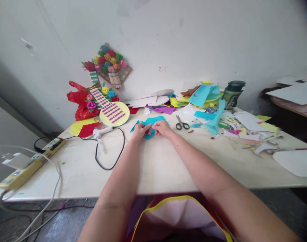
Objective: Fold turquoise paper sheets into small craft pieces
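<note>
Sky-blue crepe paper [157,119] shows behind, between and below my two hands, near the middle of the table. My left hand [142,130] is closed in a pinch on the paper from the left. From the right, my right hand [161,128] pinches it too, its fingertips almost meeting those of the left. The fingers hide the exact spot they grip. A pair of black-handled scissors [182,125] lies just right of my right hand. To the left rests a white glue gun [103,131] with its black cord looped on the table.
A yellow power strip [29,164] with a white charger [17,161] lies at the left edge. Behind stand a paper guitar [114,113] and a flower basket [114,80]. Blue paper sheets [201,95], a green bottle [232,94] and scattered scraps [246,126] fill the back right.
</note>
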The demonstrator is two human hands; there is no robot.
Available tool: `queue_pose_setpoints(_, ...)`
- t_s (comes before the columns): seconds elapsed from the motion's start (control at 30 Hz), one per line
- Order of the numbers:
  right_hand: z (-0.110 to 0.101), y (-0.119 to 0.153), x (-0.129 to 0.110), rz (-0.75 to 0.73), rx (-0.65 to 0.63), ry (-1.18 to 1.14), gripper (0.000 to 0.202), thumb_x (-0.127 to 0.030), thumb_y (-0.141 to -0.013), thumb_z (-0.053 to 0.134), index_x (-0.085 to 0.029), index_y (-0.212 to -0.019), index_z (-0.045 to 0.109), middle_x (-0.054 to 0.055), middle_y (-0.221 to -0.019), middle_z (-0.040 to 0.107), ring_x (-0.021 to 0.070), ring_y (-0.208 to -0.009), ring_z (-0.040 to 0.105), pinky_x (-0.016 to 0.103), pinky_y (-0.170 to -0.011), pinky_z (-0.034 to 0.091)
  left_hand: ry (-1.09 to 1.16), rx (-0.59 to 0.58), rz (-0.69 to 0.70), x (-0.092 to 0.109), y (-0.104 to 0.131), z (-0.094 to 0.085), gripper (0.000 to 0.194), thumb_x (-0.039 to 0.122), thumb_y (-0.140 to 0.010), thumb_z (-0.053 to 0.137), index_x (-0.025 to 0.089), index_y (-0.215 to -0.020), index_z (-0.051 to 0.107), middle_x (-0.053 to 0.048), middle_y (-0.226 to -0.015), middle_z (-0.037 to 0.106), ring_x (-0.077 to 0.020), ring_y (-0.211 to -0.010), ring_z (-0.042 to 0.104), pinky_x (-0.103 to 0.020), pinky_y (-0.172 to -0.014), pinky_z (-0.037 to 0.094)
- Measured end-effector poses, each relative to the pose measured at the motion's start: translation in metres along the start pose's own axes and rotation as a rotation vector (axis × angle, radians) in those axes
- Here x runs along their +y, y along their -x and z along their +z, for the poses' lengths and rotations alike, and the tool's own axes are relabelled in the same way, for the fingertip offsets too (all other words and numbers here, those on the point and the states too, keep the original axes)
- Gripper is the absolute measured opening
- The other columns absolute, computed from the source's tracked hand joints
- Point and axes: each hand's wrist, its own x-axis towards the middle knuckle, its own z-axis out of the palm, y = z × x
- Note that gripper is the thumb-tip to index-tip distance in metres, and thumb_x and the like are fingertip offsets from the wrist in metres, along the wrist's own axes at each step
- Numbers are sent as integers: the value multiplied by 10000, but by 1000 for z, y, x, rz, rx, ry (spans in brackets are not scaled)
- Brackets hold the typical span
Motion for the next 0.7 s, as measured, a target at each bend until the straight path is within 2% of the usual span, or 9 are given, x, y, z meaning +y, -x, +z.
queue_pose_setpoints(0.13, 1, -3, 5, -63, 53, 196, 229, -180, -761, 549, -181, -538, 499, -52, -371, 484, 77, -326, 409, 197, -391, 325, -213, 160, 57, -2, -2, 6, 321, 433, -618, 709, 160, -536, 560, -20, -486, 594, -128, -442, 535, -242, -471, 422)
queue_pose_setpoints(0.23, 2, -7, 12, -150, 118, 299, 246, -213, -773, 561, -185, -536, 502, -37, -416, 507, 90, -368, 451, 209, -427, 352, -302, 227, 106, -2, -3, 10, 303, 426, -668, 653, 172, -538, 551, -18, -497, 597, -128, -447, 540, -234, -472, 411)
queue_pose_setpoints(0.3, 3, -9, 16, -130, 107, 257, 236, -231, -785, 556, -188, -558, 510, -32, -438, 524, 99, -384, 474, 215, -438, 374, -301, 229, 111, -2, -2, 12, 296, 427, -691, 625, 174, -552, 561, -14, -507, 597, -125, -447, 537, -232, -471, 405)
queue_pose_setpoints(0.4, 3, -8, 16, -22, 25, 135, 222, -241, -810, 530, -188, -595, 524, -35, -430, 532, 99, -355, 465, 213, -407, 367, -322, 217, 104, -2, 1, 13, 293, 435, -702, 615, 177, -571, 571, 5, -490, 570, -119, -450, 521, -232, -481, 397)
queue_pose_setpoints(0.5, 3, -4, 11, 24, 3, 50, 209, -235, -820, 523, -177, -620, 547, -37, -418, 537, 86, -330, 443, 197, -372, 332, -434, 301, 172, -2, 2, 13, 300, 438, -707, 621, 184, -559, 564, 17, -486, 530, -115, -496, 506, -230, -526, 393)
queue_pose_setpoints(0.6, 5, 0, 6, 45, -2, -7, 181, -218, -824, 514, -165, -661, 573, -40, -406, 536, 80, -313, 432, 187, -356, 313, -519, 356, 286, -3, 2, 12, 259, 386, -701, 646, 184, -557, 571, -2, -606, 573, -117, -583, 519, -239, -612, 411)
queue_pose_setpoints(0.7, 8, 2, 4, 47, 6, -29, 162, -210, -822, 518, -153, -690, 593, -43, -399, 531, 71, -304, 418, 180, -357, 314, -521, 350, 320, -6, 1, 10, 222, 361, -714, 645, 185, -588, 596, -16, -703, 602, -116, -621, 529, -243, -648, 419)
